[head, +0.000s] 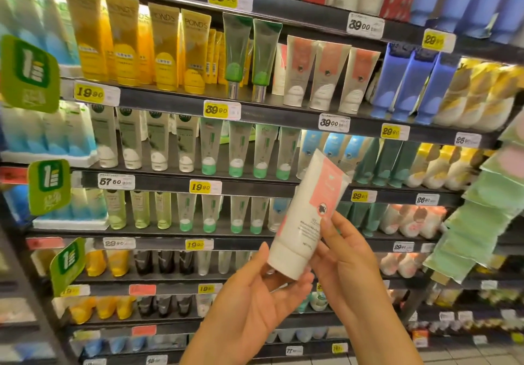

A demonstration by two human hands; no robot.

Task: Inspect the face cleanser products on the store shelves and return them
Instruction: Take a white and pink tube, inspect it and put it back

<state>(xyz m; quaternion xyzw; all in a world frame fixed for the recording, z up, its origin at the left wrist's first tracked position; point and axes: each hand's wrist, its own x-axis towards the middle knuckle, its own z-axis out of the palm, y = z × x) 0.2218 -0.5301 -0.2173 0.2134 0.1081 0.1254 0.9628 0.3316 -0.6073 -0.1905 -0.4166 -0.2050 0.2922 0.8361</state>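
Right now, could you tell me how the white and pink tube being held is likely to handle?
The white and pink tube looks like soft plastic, so it probably gives when squeezed. It seems light: the left hand and right hand hold it with fingers alone. Its flat cap should let it stand, though tall enough to tip.

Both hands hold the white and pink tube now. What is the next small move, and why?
Probably lift the tube toward the row of matching tubes two shelves up. Both the left hand and the right hand hold it with the label facing the camera, so inspection seems underway.
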